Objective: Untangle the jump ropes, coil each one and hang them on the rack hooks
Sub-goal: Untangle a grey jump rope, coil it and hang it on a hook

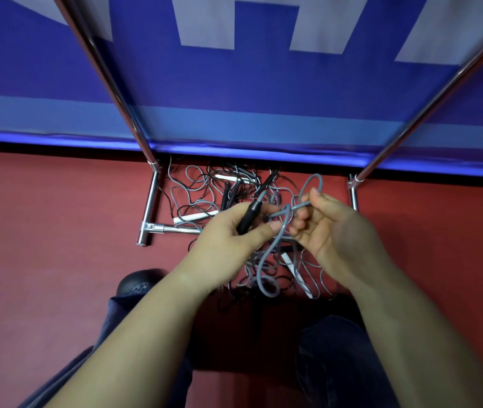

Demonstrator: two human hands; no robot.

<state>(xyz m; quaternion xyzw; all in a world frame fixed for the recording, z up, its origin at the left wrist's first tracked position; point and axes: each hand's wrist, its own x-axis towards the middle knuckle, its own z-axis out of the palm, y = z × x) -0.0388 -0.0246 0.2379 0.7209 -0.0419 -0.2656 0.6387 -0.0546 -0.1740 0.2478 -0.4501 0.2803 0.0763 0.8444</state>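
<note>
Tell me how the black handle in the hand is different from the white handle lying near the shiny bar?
The black handle is dark and gripped by the left hand, lifted above the pile; the white handle is pale and lies loose on the red floor, with no hand on it. The black handle tilts steeply, the white one lies nearly level. Both are slim jump rope handles.

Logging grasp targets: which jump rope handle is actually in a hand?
The black handle, gripped by the left hand with grey cord running from it. The white handles lie loose on the floor in the tangle.
</note>
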